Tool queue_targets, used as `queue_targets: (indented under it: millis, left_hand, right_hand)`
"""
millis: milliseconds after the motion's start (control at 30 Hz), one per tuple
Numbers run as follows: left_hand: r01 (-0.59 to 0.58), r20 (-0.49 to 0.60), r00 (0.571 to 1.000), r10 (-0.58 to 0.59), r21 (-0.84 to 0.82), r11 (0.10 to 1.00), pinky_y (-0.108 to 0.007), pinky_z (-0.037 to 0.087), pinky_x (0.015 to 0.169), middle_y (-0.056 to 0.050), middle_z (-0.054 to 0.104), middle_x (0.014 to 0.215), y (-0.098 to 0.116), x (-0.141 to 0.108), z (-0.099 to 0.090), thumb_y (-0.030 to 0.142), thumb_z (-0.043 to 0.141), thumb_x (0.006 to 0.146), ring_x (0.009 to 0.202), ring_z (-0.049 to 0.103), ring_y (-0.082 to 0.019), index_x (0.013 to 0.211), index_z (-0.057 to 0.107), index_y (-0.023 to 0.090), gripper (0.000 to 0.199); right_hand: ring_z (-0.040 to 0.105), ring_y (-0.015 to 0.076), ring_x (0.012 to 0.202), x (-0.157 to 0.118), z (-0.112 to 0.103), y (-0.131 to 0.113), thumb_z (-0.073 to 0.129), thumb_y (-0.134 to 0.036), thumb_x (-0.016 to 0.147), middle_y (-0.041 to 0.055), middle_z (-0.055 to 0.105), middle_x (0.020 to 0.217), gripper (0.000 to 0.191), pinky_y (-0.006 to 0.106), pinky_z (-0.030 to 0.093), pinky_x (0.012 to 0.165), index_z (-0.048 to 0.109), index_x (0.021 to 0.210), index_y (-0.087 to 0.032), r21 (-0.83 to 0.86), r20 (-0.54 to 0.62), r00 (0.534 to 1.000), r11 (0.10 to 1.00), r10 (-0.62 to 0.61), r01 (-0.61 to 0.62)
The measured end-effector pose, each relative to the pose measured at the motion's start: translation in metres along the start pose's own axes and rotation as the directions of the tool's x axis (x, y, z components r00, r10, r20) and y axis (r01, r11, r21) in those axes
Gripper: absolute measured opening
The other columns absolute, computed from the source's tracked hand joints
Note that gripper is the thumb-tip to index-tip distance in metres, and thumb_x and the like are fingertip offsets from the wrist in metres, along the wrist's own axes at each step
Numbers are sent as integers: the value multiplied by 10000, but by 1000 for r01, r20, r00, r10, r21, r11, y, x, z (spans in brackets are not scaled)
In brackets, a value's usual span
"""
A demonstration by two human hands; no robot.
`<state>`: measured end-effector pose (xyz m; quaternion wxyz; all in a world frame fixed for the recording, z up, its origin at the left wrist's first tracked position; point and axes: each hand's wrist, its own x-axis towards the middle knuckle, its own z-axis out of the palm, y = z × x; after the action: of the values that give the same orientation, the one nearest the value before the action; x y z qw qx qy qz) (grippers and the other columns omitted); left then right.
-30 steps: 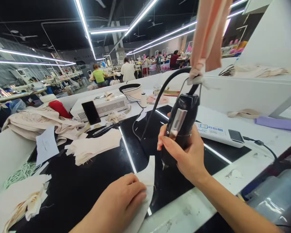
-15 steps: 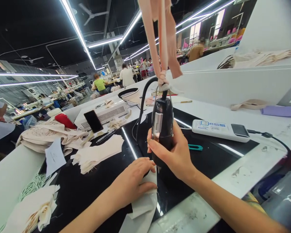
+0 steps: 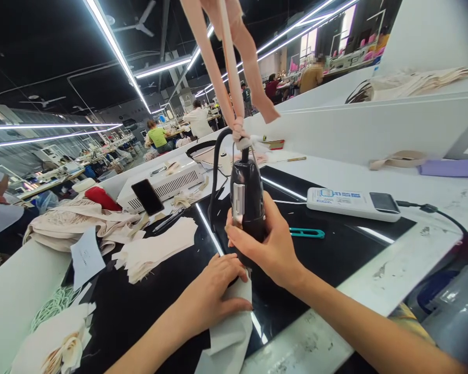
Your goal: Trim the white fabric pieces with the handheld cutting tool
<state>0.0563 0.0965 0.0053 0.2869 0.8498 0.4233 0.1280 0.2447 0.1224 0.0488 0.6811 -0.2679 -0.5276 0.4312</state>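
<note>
The tool [image 3: 251, 200] has a glossy black body, seemingly plastic, with a shiny metal plate [image 3: 238, 200] on its side. Above the tool, the pink strips [image 3: 248, 52] are soft, matt cloth. Just below it lies a creased, matt piece of pale cloth [image 3: 232, 335]. The black panel [image 3: 315, 262] beneath the tool is smooth and glossy; right of it, the white device [image 3: 337, 200] looks like smooth plastic.

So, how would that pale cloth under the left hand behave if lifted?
Probably floppy: the pale cloth lies creased below the left hand. It looks thin, so likely light, and perhaps apt to slide on the glossy black surface.
</note>
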Motion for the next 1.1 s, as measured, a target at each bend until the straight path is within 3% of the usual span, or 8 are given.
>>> queue_targets:
  millis: [267, 667, 833, 1000, 1100]
  left_hand:
    - [42, 38, 998, -42, 5, 999, -691, 359, 1368, -100, 740, 1407, 1, 0, -2, 237, 1010, 923, 1423, 656, -381, 1186, 706, 234, 402]
    - [78, 64, 995, -79, 17, 997, -691, 317, 1415, -112, 762, 1491, 5, 2, -4, 260, 985, 941, 1507, 631, -409, 1346, 788, 248, 451]
    - [75, 84, 994, -74, -4, 997, -676, 337, 1414, -115, 728, 1574, 8, 2, -9, 315, 1021, 913, 1557, 596, -430, 1496, 753, 272, 643]
    - [53, 115, 992, -50, -15, 999, -753, 232, 1429, -143, 650, 1684, 6, 1, -12, 404, 1061, 873, 1648, 506, -465, 1658, 648, 297, 894]
    - [26, 97, 995, -24, -12, 1000, -760, 239, 1424, -153, 643, 1690, 5, 1, -10, 381, 1073, 860, 1636, 527, -455, 1658, 650, 281, 909]
  right_hand:
    - [583, 172, 703, -2, 0, 8, 813, -332, 806, -37, 639, 848, 287, 328, 518, 631, 600, 995, -290, -24, 20, 1000, 1000, -17, 18]
    - [622, 185, 742, -14, 1, -4, 837, -274, 815, -20, 663, 867, 276, 308, 562, 606, 626, 993, -295, 38, 37, 999, 999, 8, -10]
    - [632, 187, 729, -15, 1, -2, 850, -262, 844, -11, 673, 889, 283, 316, 566, 596, 636, 1027, -290, 25, 44, 999, 1000, 17, -18]
    - [623, 190, 754, -15, 1, -8, 844, -310, 820, -20, 671, 866, 282, 334, 571, 649, 634, 1007, -291, 45, 35, 999, 999, 26, -28]
    - [606, 183, 733, -16, 1, -11, 836, -316, 794, -22, 666, 858, 284, 332, 553, 629, 627, 984, -290, 41, 42, 998, 998, 37, -38]
